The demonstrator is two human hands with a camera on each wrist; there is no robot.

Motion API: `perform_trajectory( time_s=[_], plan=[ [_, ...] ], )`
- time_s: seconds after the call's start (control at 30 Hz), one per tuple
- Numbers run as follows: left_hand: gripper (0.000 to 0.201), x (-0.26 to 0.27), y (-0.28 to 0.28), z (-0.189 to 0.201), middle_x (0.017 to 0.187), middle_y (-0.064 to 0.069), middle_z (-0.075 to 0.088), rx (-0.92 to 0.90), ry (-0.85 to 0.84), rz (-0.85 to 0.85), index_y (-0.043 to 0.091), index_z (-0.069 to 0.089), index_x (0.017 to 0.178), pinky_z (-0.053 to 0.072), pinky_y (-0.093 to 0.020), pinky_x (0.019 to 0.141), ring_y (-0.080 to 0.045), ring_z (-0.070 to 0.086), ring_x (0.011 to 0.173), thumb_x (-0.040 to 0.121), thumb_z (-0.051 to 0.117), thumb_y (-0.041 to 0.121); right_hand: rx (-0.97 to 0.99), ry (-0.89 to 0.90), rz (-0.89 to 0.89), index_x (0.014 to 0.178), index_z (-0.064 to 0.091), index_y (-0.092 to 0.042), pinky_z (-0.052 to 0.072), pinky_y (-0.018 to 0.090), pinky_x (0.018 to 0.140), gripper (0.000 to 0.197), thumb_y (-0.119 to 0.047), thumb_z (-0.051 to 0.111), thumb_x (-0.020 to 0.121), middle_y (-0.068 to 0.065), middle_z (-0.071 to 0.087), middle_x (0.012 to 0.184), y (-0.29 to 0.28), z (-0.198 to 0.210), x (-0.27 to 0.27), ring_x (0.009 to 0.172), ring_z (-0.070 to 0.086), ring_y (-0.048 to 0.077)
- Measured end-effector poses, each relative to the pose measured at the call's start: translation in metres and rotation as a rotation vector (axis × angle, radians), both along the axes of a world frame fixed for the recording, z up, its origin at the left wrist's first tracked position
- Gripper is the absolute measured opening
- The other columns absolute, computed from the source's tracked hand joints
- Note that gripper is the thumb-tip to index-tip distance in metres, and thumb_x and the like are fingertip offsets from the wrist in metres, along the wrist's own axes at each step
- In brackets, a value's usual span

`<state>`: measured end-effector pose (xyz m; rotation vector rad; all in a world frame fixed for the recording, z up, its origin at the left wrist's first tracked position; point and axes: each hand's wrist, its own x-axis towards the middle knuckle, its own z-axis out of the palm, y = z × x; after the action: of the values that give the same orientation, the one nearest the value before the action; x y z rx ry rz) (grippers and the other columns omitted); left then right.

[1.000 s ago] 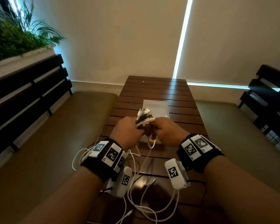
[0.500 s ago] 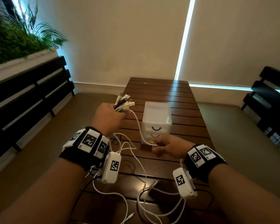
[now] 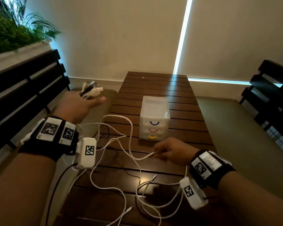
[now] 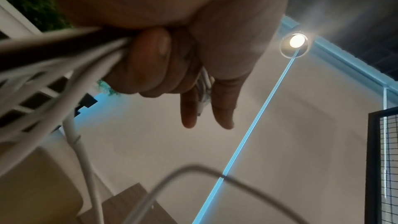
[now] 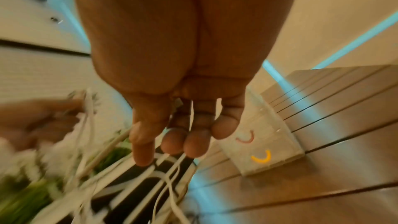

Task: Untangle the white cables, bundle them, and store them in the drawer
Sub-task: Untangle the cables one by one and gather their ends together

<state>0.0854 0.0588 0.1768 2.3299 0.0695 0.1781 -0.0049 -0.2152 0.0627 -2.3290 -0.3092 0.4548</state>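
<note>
Left hand [image 3: 77,106] is up and out past the left edge of the tabletop [image 3: 183,144], its grip wrapped round a bunch of cable ends, and the plugs [image 3: 91,91], white with a dark one among them, fan out above the knuckles. The left wrist view shows curled fingers [image 4: 148,60] clamping the strands, with the forefinger and thumb held straighter and a plug between them. From that fist the white cables [image 3: 129,128] trail down and across the wood in loose loops, crossing one another near the middle and running off toward the near edge, where two small jack ends lie on the slats. Right hand [image 3: 171,150] sits low over the tabletop just in front of the drawers [image 3: 153,118], its grip pinching one white strand that leads left toward the tangle; in the right wrist view the fingertips [image 5: 193,144] are bent in and the cord passes between them, though blur hides the exact contact. The drawers are a small clear unit of three, all shut, with a blue handle on top, a red one in the middle and a yellow one at the bottom. A thin black lead also snakes across the tabletop under the white cables. Dark slatted benches flank both sides, with plants [image 3: 11,30] above the left one.
</note>
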Motion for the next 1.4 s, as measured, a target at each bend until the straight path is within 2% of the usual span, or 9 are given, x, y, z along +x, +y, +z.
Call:
perform_trajectory(
  time_s=[0.17,0.37,0.57,0.7,0.93,1.03,1.13,1.33,1.4],
  plan=[
    [0.059,0.005,0.020,0.028,0.081,-0.020,0.060,0.189,-0.134,0.006,0.001,0.068,0.096,0.040,-0.034,0.064,-0.033,0.057,0.075,0.076,0.070,0.056,-0.219,0.223,0.332,0.133,0.052,-0.037,0.048,0.028,0.090,0.057,-0.018,0.071,0.083,-0.008,0.063,0.109,0.031,-0.005,-0.020,0.100,0.059,0.010],
    [0.033,-0.004,0.005,0.014,0.079,-0.013,0.060,0.150,-0.011,-0.098,-0.003,0.067,0.096,0.044,-0.034,0.067,-0.026,0.055,0.072,0.084,0.069,0.028,-0.428,0.085,-0.130,0.107,0.068,-0.020,0.047,0.023,0.087,0.020,-0.015,0.062,0.089,-0.001,0.067,0.110,-0.006,-0.046,0.014,0.102,0.061,0.014],
    [0.020,-0.019,-0.035,-0.040,0.049,0.000,0.051,0.069,0.189,-0.254,0.012,0.071,0.074,0.032,-0.021,0.039,-0.011,0.044,0.044,0.086,0.067,0.027,-0.548,0.084,0.042,0.118,0.064,-0.030,0.043,0.024,0.080,0.031,-0.026,0.062,0.088,-0.002,0.065,0.115,0.015,-0.097,0.013,0.107,0.060,0.019],
    [0.022,-0.026,-0.043,-0.064,0.035,0.009,0.046,-0.082,0.262,-0.291,0.011,0.069,0.070,0.027,-0.013,0.032,-0.002,0.037,0.028,0.086,0.068,0.025,-0.666,0.043,0.120,0.108,0.068,-0.016,0.043,0.029,0.079,0.023,-0.028,0.058,0.091,0.008,0.062,0.117,0.024,-0.114,0.009,0.105,0.059,0.028],
    [0.030,-0.020,-0.045,-0.066,0.035,0.012,0.041,-0.349,0.282,-0.304,0.012,0.067,0.072,0.028,-0.025,0.045,-0.008,0.035,0.040,0.088,0.065,0.037,-0.160,-0.103,-0.097,0.086,0.057,-0.020,0.050,0.026,0.071,0.014,-0.008,0.065,0.086,-0.005,0.062,0.081,0.008,-0.041,0.019,0.080,0.064,0.020],
    [0.020,-0.022,-0.059,-0.065,0.040,0.011,0.045,-0.457,0.286,-0.356,0.016,0.066,0.075,0.031,-0.024,0.045,-0.007,0.038,0.039,0.081,0.074,0.034,0.187,-0.149,-0.183,0.091,0.064,-0.014,0.056,0.022,0.073,0.013,-0.004,0.069,0.084,0.000,0.071,0.088,0.005,0.008,0.021,0.081,0.070,0.013],
    [0.016,-0.027,-0.072,-0.070,0.047,0.008,0.051,-0.533,0.300,-0.433,0.018,0.065,0.079,0.033,-0.022,0.043,-0.006,0.040,0.040,0.076,0.079,0.024,0.447,-0.151,-0.236,0.089,0.063,-0.010,0.058,0.029,0.074,0.017,0.004,0.070,0.081,0.015,0.072,0.086,0.005,0.039,0.020,0.078,0.072,0.021],
    [0.009,-0.047,-0.083,-0.076,0.041,0.009,0.053,-0.654,0.410,-0.605,0.011,0.062,0.080,0.035,-0.009,0.038,0.002,0.047,0.035,0.083,0.069,0.006,0.619,-0.205,-0.302,0.094,0.058,-0.001,0.057,0.024,0.063,0.021,0.011,0.068,0.079,0.011,0.071,0.082,0.017,0.049,0.018,0.072,0.071,0.016],
    [0.012,-0.049,-0.085,-0.079,0.040,0.009,0.049,-0.669,0.406,-0.582,0.015,0.063,0.072,0.032,-0.012,0.038,-0.002,0.043,0.036,0.083,0.070,0.015,0.648,-0.228,-0.335,0.094,0.057,-0.002,0.057,0.026,0.063,0.021,0.011,0.066,0.080,0.010,0.071,0.083,0.019,0.048,0.019,0.072,0.071,0.015]
  ],
)
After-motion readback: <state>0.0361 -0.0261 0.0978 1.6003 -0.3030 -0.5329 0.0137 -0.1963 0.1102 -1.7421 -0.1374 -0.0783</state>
